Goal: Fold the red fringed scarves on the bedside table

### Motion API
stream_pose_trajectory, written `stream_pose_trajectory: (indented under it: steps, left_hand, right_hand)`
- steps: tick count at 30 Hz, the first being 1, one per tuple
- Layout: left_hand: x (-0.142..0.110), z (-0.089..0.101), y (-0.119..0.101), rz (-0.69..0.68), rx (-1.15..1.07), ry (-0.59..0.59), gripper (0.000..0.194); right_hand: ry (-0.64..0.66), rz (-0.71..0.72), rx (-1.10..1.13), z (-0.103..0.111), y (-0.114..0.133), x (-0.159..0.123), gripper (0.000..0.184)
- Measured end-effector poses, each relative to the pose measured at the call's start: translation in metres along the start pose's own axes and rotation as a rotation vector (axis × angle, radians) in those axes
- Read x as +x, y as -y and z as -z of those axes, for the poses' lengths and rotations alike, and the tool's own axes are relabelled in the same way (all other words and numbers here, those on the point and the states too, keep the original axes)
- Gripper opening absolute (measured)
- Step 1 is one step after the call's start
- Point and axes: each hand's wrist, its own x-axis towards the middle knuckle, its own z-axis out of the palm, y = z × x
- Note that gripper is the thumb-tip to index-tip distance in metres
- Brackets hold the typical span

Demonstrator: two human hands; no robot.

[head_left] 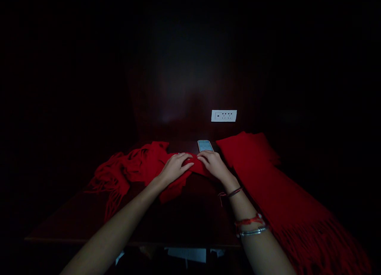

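Observation:
A crumpled red fringed scarf (pixel 133 170) lies across the dark wooden table (pixel 184 217). My left hand (pixel 175 167) lies on top of it, fingers stretched toward the middle and curled a little over the cloth. My right hand (pixel 213 164) meets it from the right, fingertips pinching the same fold. A second red scarf (pixel 268 183) lies smoothed out to the right, its fringe hanging over the near edge. A phone (pixel 205 145) with a lit screen rests just beyond my right hand.
The room is very dark. A white wall socket plate (pixel 224 116) sits on the dark panel behind the table. Pale papers (pixel 186 254) show below the table's front edge.

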Motion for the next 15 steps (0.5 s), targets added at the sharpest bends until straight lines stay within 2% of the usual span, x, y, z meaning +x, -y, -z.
stream_pose_trajectory:
  steps: [5,11,13,15]
  left_hand:
    - [0.001,-0.003,0.001,0.069,-0.119,-0.041,0.018]
    - [0.000,-0.003,0.004,0.086,-0.109,-0.080,0.017]
    - [-0.001,-0.003,0.005,0.087,-0.086,-0.092,0.017]
    - [-0.001,-0.003,0.007,0.092,-0.056,-0.108,0.017]
  right_hand:
    - [-0.064,-0.106,0.158,0.004,-0.004,-0.001,0.016]
    - [-0.487,-0.376,0.083,0.016,-0.020,-0.001,0.020]
    - [-0.517,-0.372,0.072,0.019,-0.019,-0.002,0.023]
    - [-0.448,-0.295,0.088,0.019,-0.015,-0.002,0.025]
